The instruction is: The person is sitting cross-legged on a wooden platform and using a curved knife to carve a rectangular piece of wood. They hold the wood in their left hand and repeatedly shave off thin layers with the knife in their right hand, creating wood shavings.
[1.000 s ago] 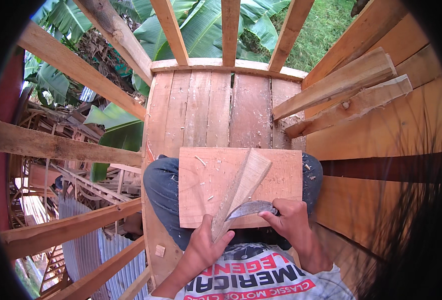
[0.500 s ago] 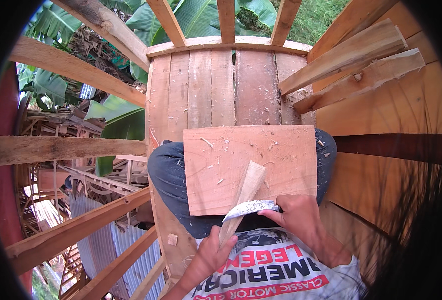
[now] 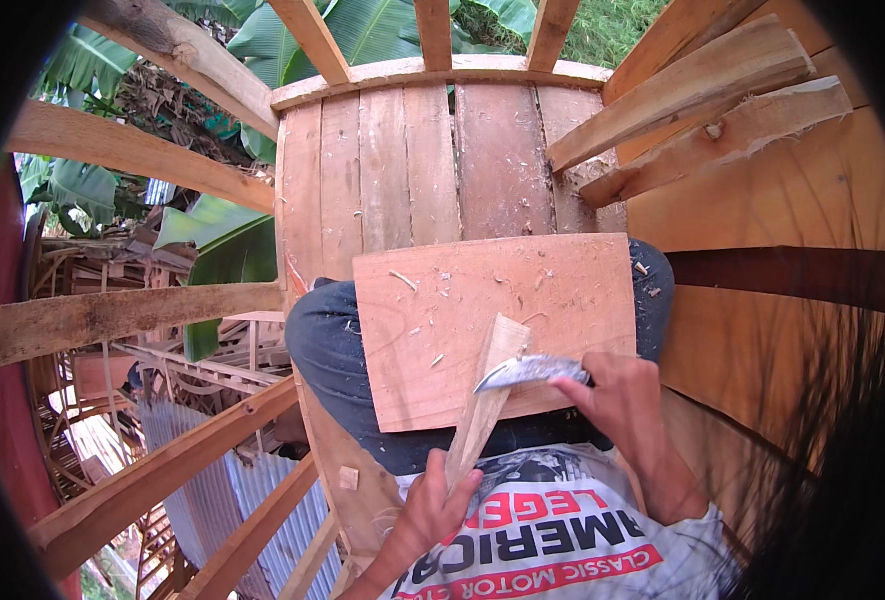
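My left hand (image 3: 436,508) is closed round the near end of a pale strip of wood (image 3: 480,420), which slants away from me. The far end of the strip rests on a flat wooden board (image 3: 412,350) lying across my lap. In my right hand (image 3: 618,392) is a knife (image 3: 532,372) with a short curved, speckled blade; its handle is mostly hidden by my fingers. The blade lies across the strip at about its middle, pointing left. Thin curled shavings are scattered over the board.
I sit on a plank floor (image 3: 392,170) with wooden rails (image 3: 127,318) along the left and far sides. Two rough timber pieces (image 3: 722,135) lean at the far right by a plywood wall (image 3: 762,350). A small wood offcut (image 3: 348,478) lies left of my lap.
The knife and my right hand have moved away from me along the strip, from near my left hand to higher up. The left hand keeps its hold, and the view has shifted slightly.
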A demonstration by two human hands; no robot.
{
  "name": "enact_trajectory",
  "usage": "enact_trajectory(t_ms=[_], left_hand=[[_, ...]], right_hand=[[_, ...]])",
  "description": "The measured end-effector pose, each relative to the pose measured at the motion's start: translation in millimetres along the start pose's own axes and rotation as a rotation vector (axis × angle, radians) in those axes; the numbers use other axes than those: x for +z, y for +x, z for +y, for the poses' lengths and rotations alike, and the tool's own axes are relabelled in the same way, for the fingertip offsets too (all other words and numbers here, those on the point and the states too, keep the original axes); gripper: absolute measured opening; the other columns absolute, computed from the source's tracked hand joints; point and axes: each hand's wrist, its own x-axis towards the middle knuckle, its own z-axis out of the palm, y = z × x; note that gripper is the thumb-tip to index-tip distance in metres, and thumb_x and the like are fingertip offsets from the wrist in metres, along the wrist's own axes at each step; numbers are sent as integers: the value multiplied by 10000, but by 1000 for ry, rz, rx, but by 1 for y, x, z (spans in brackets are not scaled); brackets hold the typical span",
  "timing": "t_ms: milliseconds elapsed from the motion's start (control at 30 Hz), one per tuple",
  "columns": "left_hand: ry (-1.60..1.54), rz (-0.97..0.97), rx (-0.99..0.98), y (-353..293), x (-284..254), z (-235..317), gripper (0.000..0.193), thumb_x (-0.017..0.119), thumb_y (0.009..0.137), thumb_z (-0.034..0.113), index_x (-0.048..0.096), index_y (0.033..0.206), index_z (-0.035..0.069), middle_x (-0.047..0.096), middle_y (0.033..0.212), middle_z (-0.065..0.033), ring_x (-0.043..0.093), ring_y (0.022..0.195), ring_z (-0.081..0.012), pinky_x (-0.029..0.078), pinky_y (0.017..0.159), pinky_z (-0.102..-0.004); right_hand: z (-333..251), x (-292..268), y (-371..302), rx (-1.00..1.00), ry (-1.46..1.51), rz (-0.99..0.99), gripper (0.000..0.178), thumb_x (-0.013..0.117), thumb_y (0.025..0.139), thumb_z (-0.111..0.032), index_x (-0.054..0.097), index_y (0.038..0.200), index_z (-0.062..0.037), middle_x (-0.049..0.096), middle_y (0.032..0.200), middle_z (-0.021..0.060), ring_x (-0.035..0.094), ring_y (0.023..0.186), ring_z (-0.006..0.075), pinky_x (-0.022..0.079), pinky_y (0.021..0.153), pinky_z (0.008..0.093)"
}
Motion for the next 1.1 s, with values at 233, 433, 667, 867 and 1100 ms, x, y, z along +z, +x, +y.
enact_trajectory(t_ms=[233,433,667,867,1100], left_hand=[[71,-16,34,7,3,-9,486,580,898,389,384,1010,-41,592,809,-340,604,819,-491,474,697,-489],[121,-12,7,7,0,-7,542,601,878,439,365,977,-39,579,771,-341,603,768,-499,481,648,-493],[157,15,38,8,3,-14,560,616,868,444,360,968,-44,573,741,-328,599,723,-496,486,621,-488],[141,-48,-68,12,-2,-2,527,646,862,359,342,1043,-32,585,880,-352,602,877,-502,470,698,-489],[167,3,13,11,2,-8,569,657,844,427,360,961,-44,568,743,-320,595,715,-497,482,591,-488]], right_hand=[[-25,-5,-9,-32,99,-229,438,727,731,-425,598,612,-24,578,585,169,598,544,328,449,477,391],[3,-4,2,99,-28,-76,459,722,725,-481,595,583,-63,573,534,119,590,475,288,447,443,365],[-1,-4,-2,98,-44,-87,461,715,735,-466,580,577,-55,566,539,128,585,476,293,446,448,370],[-25,-8,-19,-105,34,-359,455,685,767,-468,575,609,-56,578,560,123,585,477,288,447,452,374],[-9,-20,-10,73,-54,-221,439,718,749,-436,570,602,-50,561,542,121,573,471,283,444,450,369]])
